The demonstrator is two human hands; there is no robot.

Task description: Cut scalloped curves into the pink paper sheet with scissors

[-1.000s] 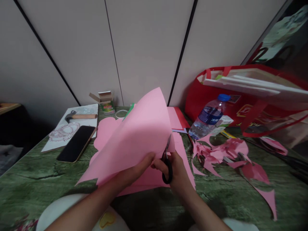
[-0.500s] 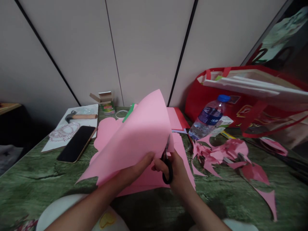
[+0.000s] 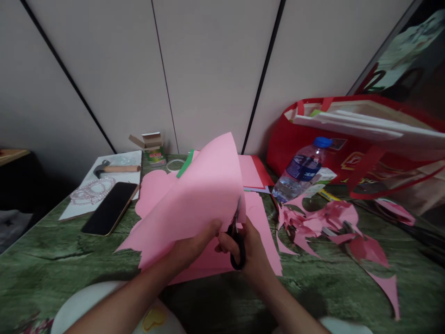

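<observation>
A large sheet of pink paper is held up and curls over the middle of the table. My left hand grips its lower edge, thumb on the near face; the other fingers are mostly hidden. Black-handled scissors are in my right hand, fingers through the loops. The blades point upward and lie at the sheet's right edge, where a narrow strip stands beside them. Beneath the raised sheet lies a stack of pink paper, and a scalloped pink cut-out shows at its left.
Pink scraps lie to the right, near a tilted water bottle and a red bag. On the left are a phone, a hammer, a bead string and a small open box.
Both hands, the scissors and the raised sheet have shifted slightly left. The sheet's top has dipped a little, and its lower left corner has moved right and up.
</observation>
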